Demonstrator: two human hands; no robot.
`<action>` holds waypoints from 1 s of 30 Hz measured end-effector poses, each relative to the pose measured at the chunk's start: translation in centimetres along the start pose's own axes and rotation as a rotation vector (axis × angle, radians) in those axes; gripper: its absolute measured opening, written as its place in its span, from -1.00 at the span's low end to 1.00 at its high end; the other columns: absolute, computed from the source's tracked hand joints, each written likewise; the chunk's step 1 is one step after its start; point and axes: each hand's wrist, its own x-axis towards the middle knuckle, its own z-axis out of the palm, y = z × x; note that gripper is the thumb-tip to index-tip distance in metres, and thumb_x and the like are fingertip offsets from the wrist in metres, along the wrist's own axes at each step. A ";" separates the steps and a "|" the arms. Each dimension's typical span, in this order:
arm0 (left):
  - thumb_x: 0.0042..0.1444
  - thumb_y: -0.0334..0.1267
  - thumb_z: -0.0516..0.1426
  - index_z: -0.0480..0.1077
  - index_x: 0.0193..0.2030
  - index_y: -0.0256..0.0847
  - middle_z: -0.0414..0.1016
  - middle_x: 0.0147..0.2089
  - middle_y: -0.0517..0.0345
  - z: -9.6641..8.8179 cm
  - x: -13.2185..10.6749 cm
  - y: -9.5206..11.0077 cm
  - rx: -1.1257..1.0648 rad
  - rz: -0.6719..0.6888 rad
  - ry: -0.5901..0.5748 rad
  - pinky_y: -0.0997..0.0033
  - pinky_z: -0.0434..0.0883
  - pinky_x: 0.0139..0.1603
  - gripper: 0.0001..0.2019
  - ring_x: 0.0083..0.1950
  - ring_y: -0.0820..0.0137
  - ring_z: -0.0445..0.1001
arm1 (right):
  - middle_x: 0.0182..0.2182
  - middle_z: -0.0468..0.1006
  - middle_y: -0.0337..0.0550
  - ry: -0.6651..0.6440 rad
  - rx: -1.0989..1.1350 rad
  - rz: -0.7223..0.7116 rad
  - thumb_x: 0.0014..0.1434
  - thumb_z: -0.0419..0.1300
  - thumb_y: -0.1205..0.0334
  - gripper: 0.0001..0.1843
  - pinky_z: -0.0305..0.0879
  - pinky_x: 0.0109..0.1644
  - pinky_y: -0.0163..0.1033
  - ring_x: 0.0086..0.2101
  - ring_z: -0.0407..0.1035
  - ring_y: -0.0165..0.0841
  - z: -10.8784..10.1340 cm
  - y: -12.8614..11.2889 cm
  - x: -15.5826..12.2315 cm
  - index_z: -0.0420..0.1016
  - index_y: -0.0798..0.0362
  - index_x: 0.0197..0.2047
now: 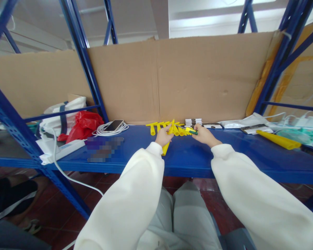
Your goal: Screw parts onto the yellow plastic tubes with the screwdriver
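My left hand (pixel 163 136) is closed round a long yellow plastic piece (pixel 167 143) that slants down toward the front of the blue shelf (pixel 198 156). My right hand (pixel 203 134) is closed on a small green and yellow tool (pixel 191 131), its tip pointing left toward the piece. Just behind both hands lies a heap of several more yellow plastic pieces (pixel 160 125). A short stack of dark and white flat items (pixel 193 122) sits behind the right hand. Both arms wear cream sleeves.
A cardboard sheet (pixel 187 76) backs the shelf. At left lie a phone on coiled white cable (pixel 112 127), a red bag (pixel 83 125) and white cloth with a power strip (pixel 65 147). At right are a yellow cone-shaped piece (pixel 278 139), papers and chargers. Blue uprights frame the bay.
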 end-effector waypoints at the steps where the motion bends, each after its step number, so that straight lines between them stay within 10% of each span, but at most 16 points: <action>1: 0.12 -0.52 0.21 0.33 0.39 -0.27 0.51 0.24 -0.17 0.0 0.0 0.0 0.003 0.003 -0.001 0.58 0.52 -0.44 -0.35 -0.20 0.32 0.63 | -0.36 0.60 -0.12 -0.002 -0.004 -0.001 0.12 0.24 0.21 -0.72 0.19 -0.33 -0.30 -0.39 0.44 -0.25 0.1 0.1 0.0 0.37 0.00 -0.08; 30: 0.14 -0.52 0.20 0.30 0.40 -0.33 0.52 0.23 -0.20 -0.3 -0.5 0.8 0.040 -0.015 -0.015 0.55 0.50 -0.42 -0.36 -0.57 0.64 0.43 | -0.26 0.66 -0.03 -0.025 -0.083 -0.058 0.19 0.19 0.15 -0.78 0.28 -0.21 -0.24 -0.26 0.53 -0.18 0.0 -0.1 0.1 0.48 0.01 -0.10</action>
